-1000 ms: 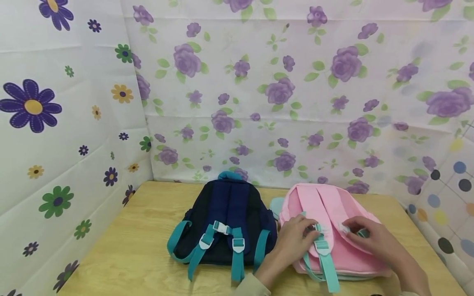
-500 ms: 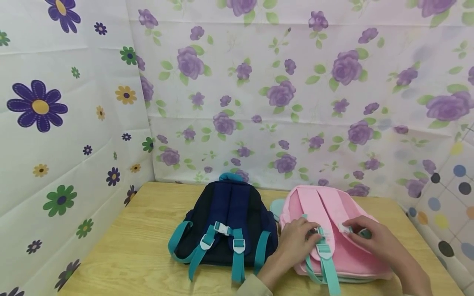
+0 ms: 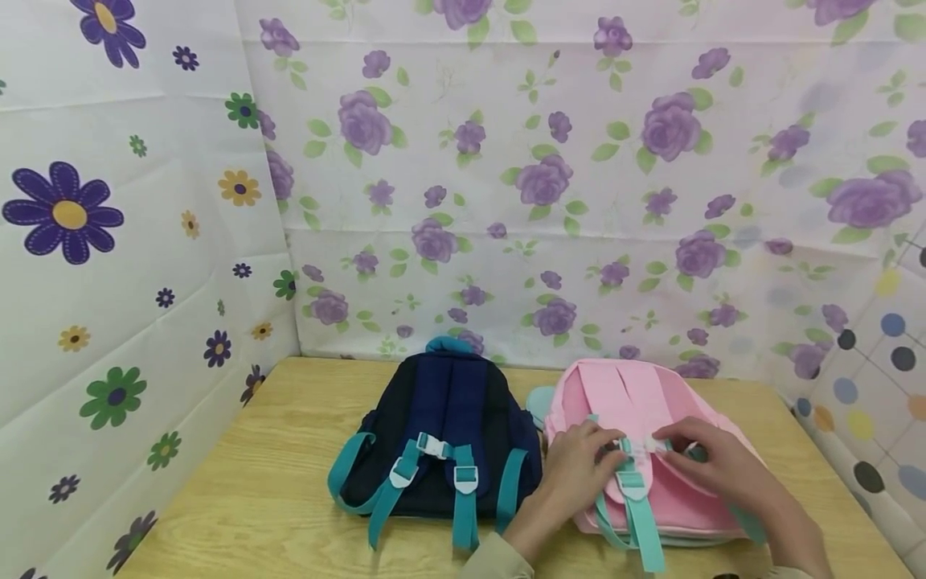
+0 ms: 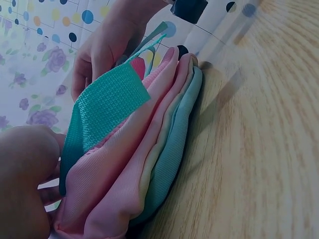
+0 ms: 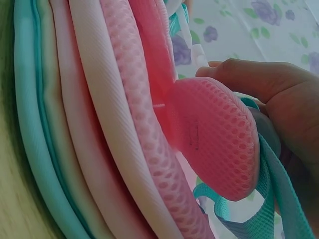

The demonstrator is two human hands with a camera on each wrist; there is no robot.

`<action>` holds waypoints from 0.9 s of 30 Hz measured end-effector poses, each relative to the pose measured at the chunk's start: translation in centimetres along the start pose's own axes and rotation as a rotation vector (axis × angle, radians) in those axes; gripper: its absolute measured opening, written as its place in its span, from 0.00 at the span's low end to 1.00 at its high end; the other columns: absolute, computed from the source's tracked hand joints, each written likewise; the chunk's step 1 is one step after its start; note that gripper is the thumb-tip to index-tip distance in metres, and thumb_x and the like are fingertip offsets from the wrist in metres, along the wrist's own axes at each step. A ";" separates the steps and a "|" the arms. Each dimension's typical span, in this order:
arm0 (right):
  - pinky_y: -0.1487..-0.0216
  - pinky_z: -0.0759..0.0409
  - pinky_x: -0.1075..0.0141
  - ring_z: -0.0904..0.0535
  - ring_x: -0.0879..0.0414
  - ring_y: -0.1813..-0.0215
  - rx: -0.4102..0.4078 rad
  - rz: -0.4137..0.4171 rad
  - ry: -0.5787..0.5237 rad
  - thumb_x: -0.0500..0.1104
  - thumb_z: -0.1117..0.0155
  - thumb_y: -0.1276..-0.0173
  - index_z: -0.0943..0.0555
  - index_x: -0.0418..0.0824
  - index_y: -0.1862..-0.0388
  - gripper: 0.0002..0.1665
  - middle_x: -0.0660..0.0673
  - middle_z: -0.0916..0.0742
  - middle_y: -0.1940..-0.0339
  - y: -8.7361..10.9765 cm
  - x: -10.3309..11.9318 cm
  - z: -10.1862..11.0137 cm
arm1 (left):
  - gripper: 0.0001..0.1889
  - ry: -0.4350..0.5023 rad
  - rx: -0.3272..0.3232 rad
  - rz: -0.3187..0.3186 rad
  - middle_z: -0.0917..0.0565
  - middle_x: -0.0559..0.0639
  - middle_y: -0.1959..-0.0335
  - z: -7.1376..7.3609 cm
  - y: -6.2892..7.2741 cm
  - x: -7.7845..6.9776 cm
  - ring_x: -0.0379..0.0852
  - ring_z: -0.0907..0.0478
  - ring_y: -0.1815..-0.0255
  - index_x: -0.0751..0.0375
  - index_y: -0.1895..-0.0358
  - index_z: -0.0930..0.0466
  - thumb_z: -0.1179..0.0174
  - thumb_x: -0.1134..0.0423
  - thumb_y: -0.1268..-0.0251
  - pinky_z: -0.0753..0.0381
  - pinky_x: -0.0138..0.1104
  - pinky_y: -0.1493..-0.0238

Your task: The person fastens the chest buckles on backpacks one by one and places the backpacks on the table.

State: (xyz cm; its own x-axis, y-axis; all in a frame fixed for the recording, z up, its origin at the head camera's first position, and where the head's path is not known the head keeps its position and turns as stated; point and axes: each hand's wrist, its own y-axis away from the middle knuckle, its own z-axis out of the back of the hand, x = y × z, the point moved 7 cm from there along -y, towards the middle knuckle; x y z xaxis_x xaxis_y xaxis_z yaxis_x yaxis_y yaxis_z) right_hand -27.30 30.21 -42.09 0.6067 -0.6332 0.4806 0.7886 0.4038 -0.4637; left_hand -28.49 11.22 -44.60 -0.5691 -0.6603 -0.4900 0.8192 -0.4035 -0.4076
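Note:
A pink backpack lies on the table with its shoulder straps facing up. My left hand pinches one white buckle half on the teal chest webbing, above a white strap adjuster. Thumb and forefinger of my right hand pinch the other white buckle half, and both halves are close together over the left shoulder strap. In the right wrist view a white plastic prong sticks out by those fingertips, beside the padded pink strap. Teal webbing partly covers my left fingers in the left wrist view.
Left of the pink backpack lies a navy backpack, its white chest buckle fastened between teal straps. A pale blue piece shows between the bags. Flower-printed sheets stand behind the wooden table.
My right hand has moved left with its buckle half, closing the gap to the other half. The left hand stays nearly in place on its half.

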 end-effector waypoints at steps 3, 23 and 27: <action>0.65 0.23 0.73 0.24 0.69 0.65 0.004 -0.010 0.015 0.32 0.27 0.41 0.16 0.50 0.53 0.20 0.59 0.17 0.65 0.0 0.0 -0.2 | 0.15 0.008 0.003 0.012 0.19 0.34 0.57 0.0 0.0 0.0 0.30 0.28 0.61 0.36 0.42 0.18 0.43 0.45 0.28 0.35 0.21 0.60; 0.65 0.23 0.73 0.26 0.71 0.66 0.008 -0.004 0.074 0.32 0.26 0.43 0.17 0.52 0.54 0.21 0.62 0.20 0.67 -0.3 0.4 -0.1 | 0.15 0.049 -0.043 0.050 0.21 0.34 0.61 0.2 -0.2 0.0 0.29 0.33 0.68 0.37 0.42 0.17 0.40 0.47 0.30 0.38 0.22 0.63; 0.65 0.23 0.73 0.26 0.71 0.66 0.004 0.014 0.061 0.32 0.25 0.43 0.16 0.52 0.54 0.21 0.63 0.20 0.67 -0.3 0.5 -0.2 | 0.15 0.061 -0.046 0.059 0.21 0.34 0.62 0.2 -0.1 0.1 0.29 0.34 0.68 0.37 0.43 0.17 0.40 0.47 0.30 0.39 0.22 0.64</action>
State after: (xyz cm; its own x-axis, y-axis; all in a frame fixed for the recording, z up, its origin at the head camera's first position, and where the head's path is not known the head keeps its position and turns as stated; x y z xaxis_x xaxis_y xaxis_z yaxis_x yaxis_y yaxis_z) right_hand -27.26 29.58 -41.84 0.6103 -0.6669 0.4276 0.7808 0.4151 -0.4670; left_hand -28.67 11.09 -44.49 -0.5240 -0.6420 -0.5597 0.8483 -0.3342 -0.4107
